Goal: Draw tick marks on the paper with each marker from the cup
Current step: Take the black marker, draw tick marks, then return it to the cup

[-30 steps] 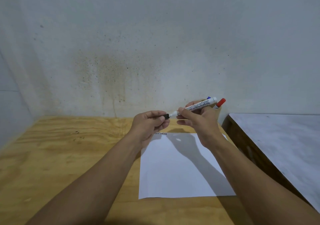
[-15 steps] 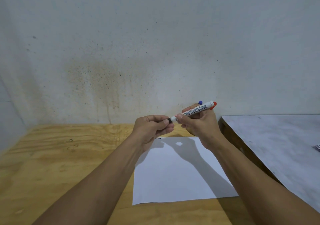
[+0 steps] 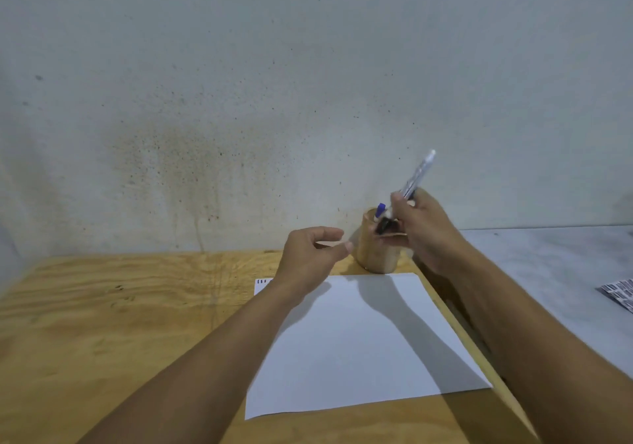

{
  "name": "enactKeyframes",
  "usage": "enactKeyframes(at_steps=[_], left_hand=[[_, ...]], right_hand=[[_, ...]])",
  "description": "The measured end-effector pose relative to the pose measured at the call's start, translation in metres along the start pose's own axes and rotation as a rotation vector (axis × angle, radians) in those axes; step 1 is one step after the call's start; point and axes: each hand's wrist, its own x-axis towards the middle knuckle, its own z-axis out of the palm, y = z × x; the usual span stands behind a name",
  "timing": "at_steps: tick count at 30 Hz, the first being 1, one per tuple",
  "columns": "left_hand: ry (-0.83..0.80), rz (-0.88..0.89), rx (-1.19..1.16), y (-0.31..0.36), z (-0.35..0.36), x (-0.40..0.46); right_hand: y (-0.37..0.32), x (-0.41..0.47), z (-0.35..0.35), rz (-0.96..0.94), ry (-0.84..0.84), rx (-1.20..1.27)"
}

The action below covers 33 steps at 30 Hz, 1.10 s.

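A white sheet of paper (image 3: 359,344) lies on the wooden table (image 3: 120,334), with a few black tick marks (image 3: 262,281) at its far left corner. Behind the paper stands a wooden cup (image 3: 375,250) with a blue-capped marker (image 3: 380,211) in it. My right hand (image 3: 424,231) grips a white marker (image 3: 416,178), black cap end down, right over the cup's mouth. My left hand (image 3: 313,255) hovers just left of the cup, fingers loosely curled, holding nothing that I can see.
A stained wall rises right behind the table. A grey marbled surface (image 3: 548,282) adjoins the table on the right, with a printed black-and-white packet (image 3: 618,294) at its right edge.
The cap has gone onto the black marker and my hands have parted. My right hand swung the marker upright, cap end down, over the cup. My left hand let go.
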Motion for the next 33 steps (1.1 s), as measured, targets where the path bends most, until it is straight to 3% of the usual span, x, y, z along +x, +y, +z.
enactKeyframes(at_steps=[5,8,11,17,23,33], left_hand=[[-0.012,0.128,0.329,0.001,0.011,0.014],[-0.046,0.231,0.5,0.008,0.02,0.02],[-0.121,0.364,0.622,0.017,0.03,0.022],[-0.254,0.467,0.714,0.027,0.042,0.028],[-0.239,0.453,0.855,0.013,0.048,0.037],[-0.255,0.428,0.746,0.014,0.043,0.034]], right_hand=[[-0.033,0.029,-0.042,-0.074,0.136,-0.628],[-0.046,0.045,-0.055,-0.116,0.223,-0.763],[-0.055,0.059,-0.06,-0.127,0.192,-0.892],[-0.042,0.081,-0.052,-0.226,0.255,-0.804],[-0.005,0.094,-0.043,-0.275,0.162,-0.947],[0.03,0.09,-0.041,-0.213,0.218,-0.75]])
